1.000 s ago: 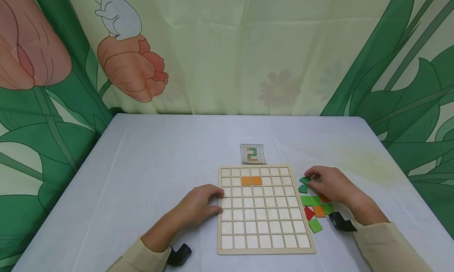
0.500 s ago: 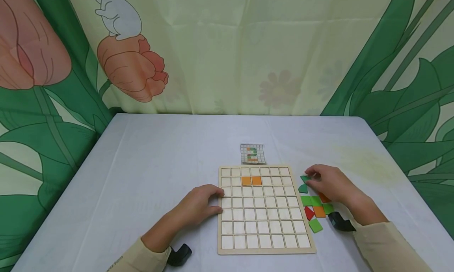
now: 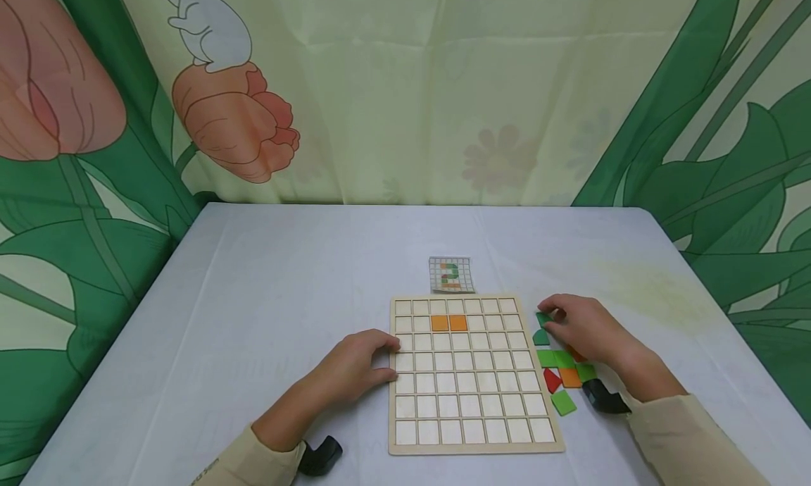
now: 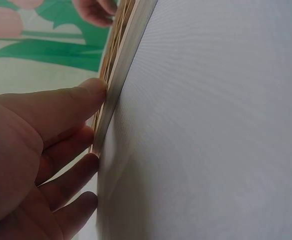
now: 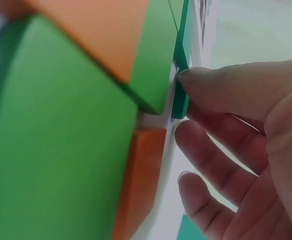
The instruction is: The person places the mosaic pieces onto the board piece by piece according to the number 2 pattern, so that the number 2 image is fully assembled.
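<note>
A wooden grid board (image 3: 475, 449) lies on the white table, with two orange tiles (image 3: 449, 323) side by side in its second row. My left hand (image 3: 351, 363) touches the board's left edge, thumb and fingertips against the rim; the left wrist view shows the thumb (image 4: 93, 90) there. Off the board's right side, my right hand (image 3: 589, 327) pinches a dark green tile (image 5: 180, 102) between thumb and fingers, low at the tabletop. Just below it in the head view lies another dark green tile (image 3: 541, 338).
Light green tiles (image 3: 547, 359), a red piece (image 3: 552, 381) and an orange tile (image 3: 570, 378) lie close together under and beside my right forearm. A small pattern card (image 3: 451, 275) sits behind the board. A printed curtain (image 3: 405, 120) hangs beyond the table.
My right hand has shifted slightly left toward the board, and the dark green tile at its fingertips has turned a little. The left hand and board have not moved.
</note>
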`<act>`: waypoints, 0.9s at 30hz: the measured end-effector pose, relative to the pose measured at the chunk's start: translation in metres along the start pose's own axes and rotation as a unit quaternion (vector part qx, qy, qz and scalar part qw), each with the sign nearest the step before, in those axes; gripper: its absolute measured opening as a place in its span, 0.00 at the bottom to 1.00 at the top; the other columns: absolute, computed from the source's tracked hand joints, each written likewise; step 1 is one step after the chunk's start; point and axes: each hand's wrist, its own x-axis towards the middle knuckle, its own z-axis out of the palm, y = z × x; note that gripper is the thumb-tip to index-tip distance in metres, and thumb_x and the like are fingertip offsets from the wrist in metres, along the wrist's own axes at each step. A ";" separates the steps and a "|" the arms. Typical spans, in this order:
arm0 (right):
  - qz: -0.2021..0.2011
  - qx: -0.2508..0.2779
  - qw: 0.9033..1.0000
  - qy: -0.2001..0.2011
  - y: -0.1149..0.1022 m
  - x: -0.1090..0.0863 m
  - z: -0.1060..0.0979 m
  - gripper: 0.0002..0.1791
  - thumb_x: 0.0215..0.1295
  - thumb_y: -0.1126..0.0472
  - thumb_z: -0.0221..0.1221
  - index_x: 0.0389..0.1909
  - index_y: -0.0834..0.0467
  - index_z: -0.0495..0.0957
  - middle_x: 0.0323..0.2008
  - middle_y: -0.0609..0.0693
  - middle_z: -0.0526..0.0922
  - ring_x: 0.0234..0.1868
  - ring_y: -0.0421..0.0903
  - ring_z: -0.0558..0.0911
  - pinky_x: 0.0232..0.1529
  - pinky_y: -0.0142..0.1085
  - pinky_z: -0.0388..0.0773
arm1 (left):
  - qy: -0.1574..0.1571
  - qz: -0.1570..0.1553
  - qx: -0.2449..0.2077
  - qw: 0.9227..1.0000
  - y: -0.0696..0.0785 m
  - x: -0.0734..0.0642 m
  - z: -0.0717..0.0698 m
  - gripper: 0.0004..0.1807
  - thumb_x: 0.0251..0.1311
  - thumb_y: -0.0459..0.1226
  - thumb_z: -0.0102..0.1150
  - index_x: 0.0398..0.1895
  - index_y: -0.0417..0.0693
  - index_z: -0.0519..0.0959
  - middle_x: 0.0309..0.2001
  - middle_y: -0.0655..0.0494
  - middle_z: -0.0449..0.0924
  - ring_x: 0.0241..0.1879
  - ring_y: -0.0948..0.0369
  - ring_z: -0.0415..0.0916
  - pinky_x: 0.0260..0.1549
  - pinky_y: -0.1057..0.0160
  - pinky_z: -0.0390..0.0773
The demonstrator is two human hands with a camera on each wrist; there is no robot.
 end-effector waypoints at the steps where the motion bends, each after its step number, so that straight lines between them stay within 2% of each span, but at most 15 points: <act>1: 0.000 0.000 1.000 0.001 0.000 0.000 0.000 0.19 0.66 0.62 0.63 0.56 0.64 0.78 0.44 0.58 0.81 0.42 0.54 0.75 0.32 0.35 0.81 | 0.000 0.000 0.001 1.000 0.000 0.000 0.000 0.21 0.55 0.34 0.74 0.52 0.43 0.81 0.51 0.54 0.81 0.56 0.54 0.76 0.57 0.51 0.76; 7: 0.000 -0.001 1.000 -0.002 0.000 0.002 0.001 0.19 0.66 0.62 0.63 0.56 0.63 0.78 0.45 0.59 0.81 0.43 0.54 0.75 0.33 0.35 0.81 | -0.001 0.000 0.002 1.000 0.001 0.000 0.000 0.21 0.56 0.34 0.74 0.52 0.43 0.81 0.51 0.54 0.81 0.56 0.54 0.76 0.57 0.51 0.76; 14: 0.001 -0.010 1.000 -0.002 -0.004 0.004 0.000 0.19 0.65 0.61 0.65 0.55 0.63 0.79 0.45 0.59 0.81 0.43 0.55 0.76 0.41 0.44 0.83 | 0.000 0.002 0.003 1.000 0.001 0.000 -0.001 0.20 0.56 0.34 0.73 0.52 0.43 0.81 0.51 0.55 0.81 0.56 0.55 0.77 0.57 0.51 0.76; 21: 0.008 -0.007 1.000 -0.014 -0.009 0.006 -0.002 0.18 0.65 0.63 0.64 0.54 0.64 0.78 0.44 0.60 0.80 0.43 0.55 0.75 0.38 0.40 0.84 | 0.001 0.004 0.002 1.000 0.001 -0.001 0.000 0.20 0.55 0.34 0.73 0.52 0.43 0.80 0.50 0.55 0.81 0.56 0.55 0.77 0.57 0.52 0.76; 27: 0.002 -0.009 1.000 -0.014 -0.009 0.005 -0.002 0.19 0.65 0.63 0.65 0.54 0.65 0.77 0.44 0.60 0.80 0.43 0.55 0.75 0.42 0.44 0.84 | 0.001 0.002 -0.001 1.000 0.001 -0.001 0.000 0.20 0.55 0.33 0.73 0.52 0.43 0.81 0.50 0.55 0.82 0.56 0.55 0.77 0.57 0.52 0.76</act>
